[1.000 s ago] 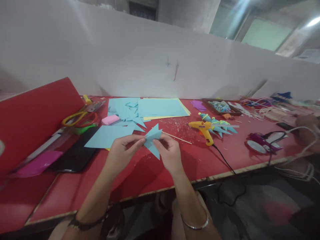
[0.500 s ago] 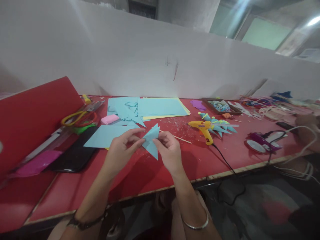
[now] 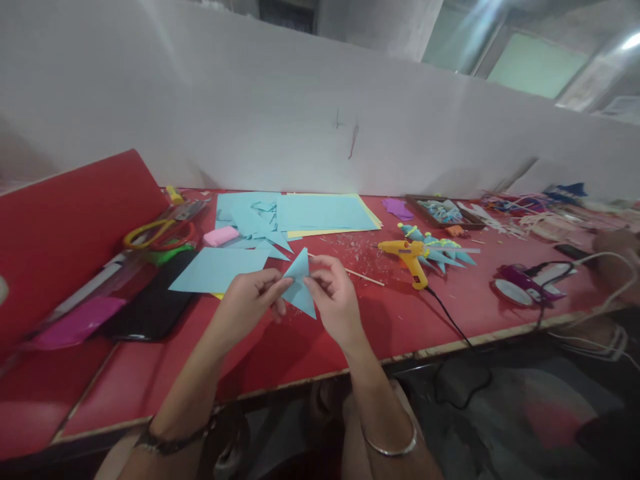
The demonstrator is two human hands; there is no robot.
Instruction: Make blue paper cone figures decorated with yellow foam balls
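Note:
Between my hands, just above the red table [image 3: 400, 327], is a folded piece of light blue paper [image 3: 301, 293] with a pointed top and a pointed lower corner. My left hand [image 3: 255, 297] pinches its left edge between thumb and fingers. On the right edge, my right hand [image 3: 334, 293] grips it with thumb and bent fingers. A flat blue sheet [image 3: 217, 268] lies to the left of my left hand. Beyond my right hand a thin wooden stick [image 3: 367, 277] rests on the table.
To the right lie a yellow glue gun [image 3: 411, 260] with a black cord and blue paper cones [image 3: 440, 250] with yellow trim. Scissors [image 3: 150, 237], a black phone [image 3: 155, 300] and a pink eraser-like block [image 3: 221, 235] are at left. More blue sheets [image 3: 327, 213] lie behind; a person's arm [image 3: 620, 260] shows far right.
The two upper points of the folded blue paper have come together into one narrower tip. My left fingers have shifted lower and curl underneath; the right fingers have moved slightly left.

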